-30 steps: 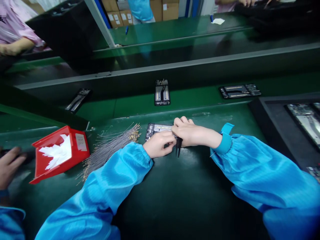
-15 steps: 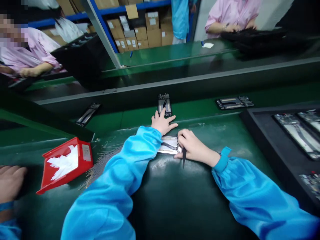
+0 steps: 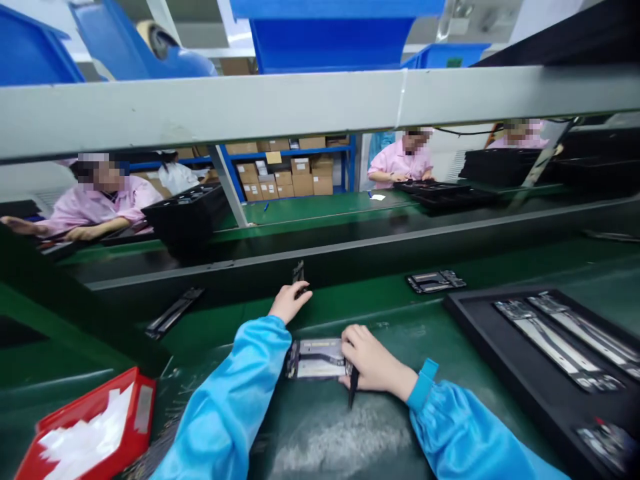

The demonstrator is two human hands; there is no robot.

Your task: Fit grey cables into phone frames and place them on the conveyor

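left hand pinching a phone unit around 12 o'clock, right hand gripping tweezers against the nearer unit, mid-job I'd guess

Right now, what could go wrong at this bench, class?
The far phone frame, tilted in the left hand, might slip. The tweezers in the right hand, close to the near phone frame, could scratch it. The left sleeve, beside the thin cables, might drag some along.

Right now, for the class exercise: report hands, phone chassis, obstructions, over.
Left hand gripping rear phone chassis. Right hand holding black tweezers at near phone chassis. Left sleeve partly hiding cable bundle.
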